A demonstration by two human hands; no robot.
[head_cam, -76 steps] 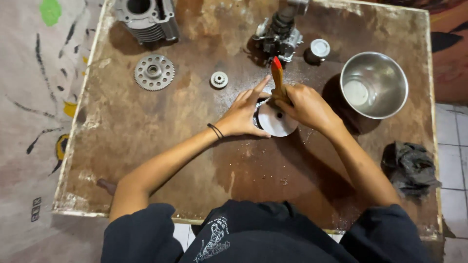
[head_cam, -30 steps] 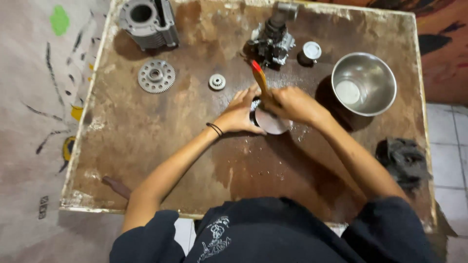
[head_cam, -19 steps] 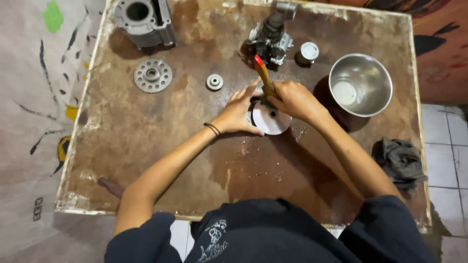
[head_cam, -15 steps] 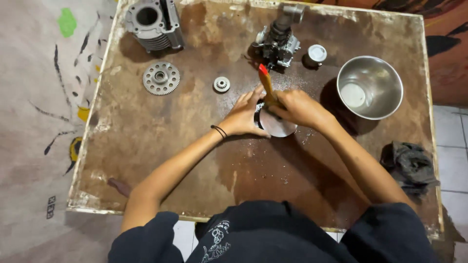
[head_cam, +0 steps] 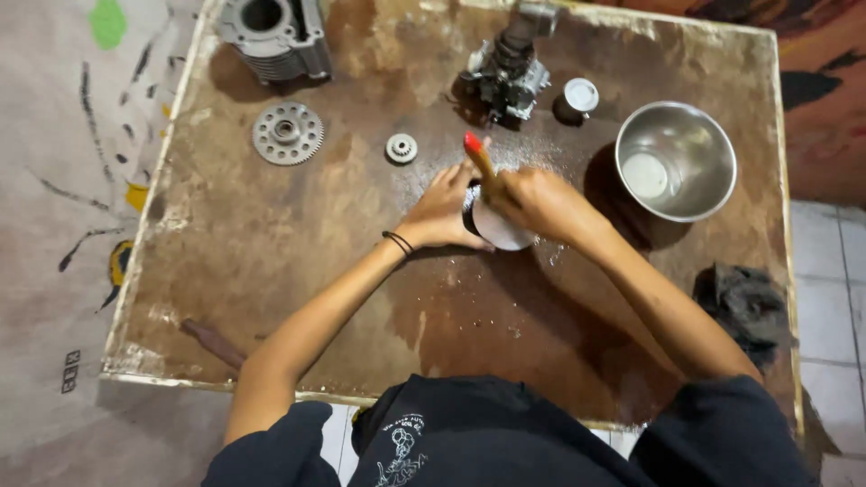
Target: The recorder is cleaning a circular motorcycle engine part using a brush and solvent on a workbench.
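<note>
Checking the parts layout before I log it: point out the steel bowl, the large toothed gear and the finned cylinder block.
steel bowl (head_cam: 713, 144): head view, on the bare inner wall at its right.
large toothed gear (head_cam: 288, 133): head view, on its centre hub.
finned cylinder block (head_cam: 290, 56): head view, on its finned side below the bore.

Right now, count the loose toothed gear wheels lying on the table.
2. The large gear lies near the table's far left, just in front of the finned cylinder block. The small gear lies to its right, beyond the left hand. Others may be hidden under the hands.
</note>
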